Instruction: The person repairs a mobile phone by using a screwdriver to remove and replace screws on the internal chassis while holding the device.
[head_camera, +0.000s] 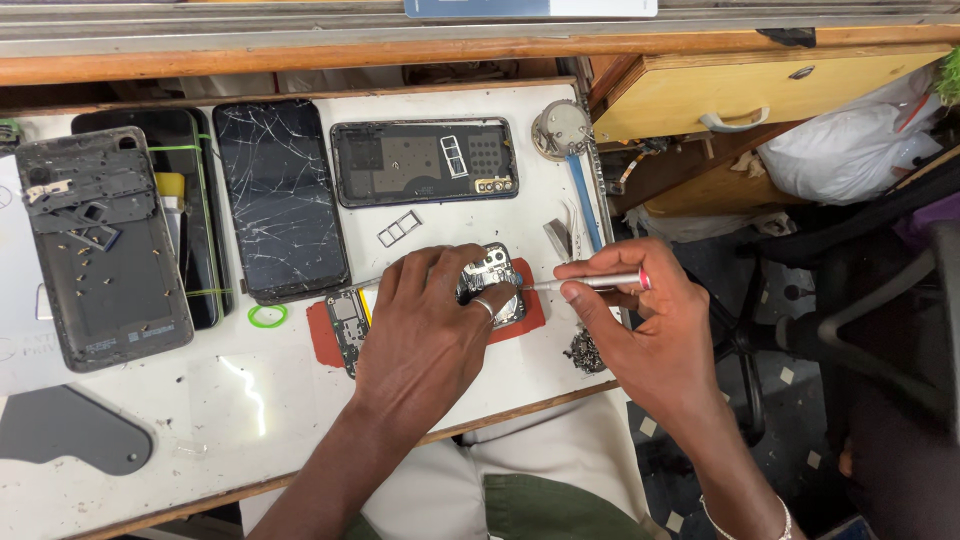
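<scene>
The left hand presses down an opened phone on the counter, its grip clamped on it, while the right hand pinches a screwdriver.

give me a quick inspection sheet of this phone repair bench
surface: white board on a wooden table, scuffed
job's things: circuit board on a red mat; screwdriver tip meets the board
clutter: cracked screen, grey back cover, phone frame, card tray, green ring, screw pile, tweezers
grippers: left hand presses the board; right hand holds the screwdriver
cables: nothing seen
surroundings: wooden drawer, white bag, chair base on the floor
</scene>
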